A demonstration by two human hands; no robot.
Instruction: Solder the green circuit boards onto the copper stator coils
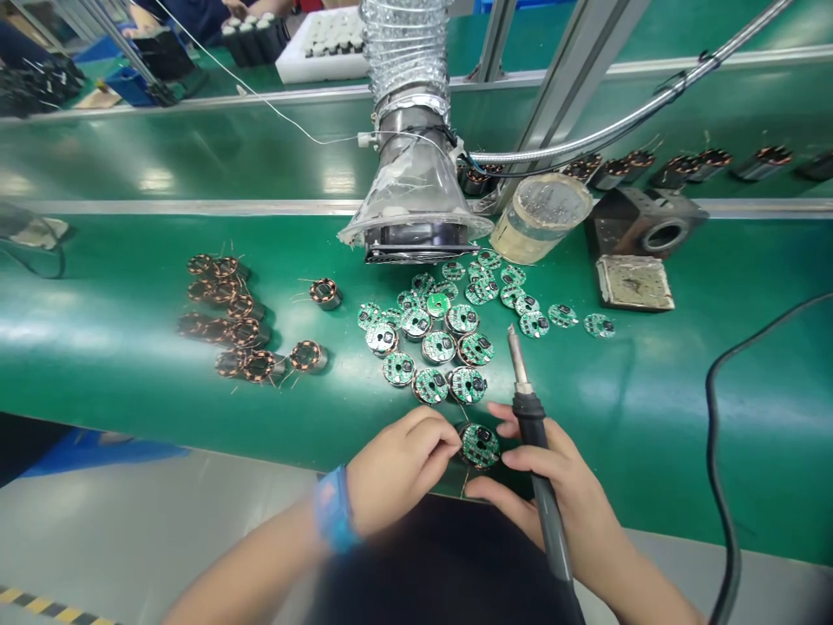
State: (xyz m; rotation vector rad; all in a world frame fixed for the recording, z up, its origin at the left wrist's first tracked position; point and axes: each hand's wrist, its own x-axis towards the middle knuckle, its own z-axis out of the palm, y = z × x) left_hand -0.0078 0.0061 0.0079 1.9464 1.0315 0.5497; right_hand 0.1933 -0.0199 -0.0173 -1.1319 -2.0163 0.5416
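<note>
Green round PCB (480,446) sits at the front edge of the conveyor belt (657,408), thin leads poking out below; fingers hide part of its rim, underside not visible. Left hand (400,469), with wristband (335,508), pinches it closed from the side. Right hand (553,486) curls around a soldering iron (530,425), tip angled up near loose boards (438,347). Open belt right of the hands.

Circuit boards (437,345) lie on the conveyor belt (651,486), right of wire coils (227,312), before a fume duct (409,191).
</note>
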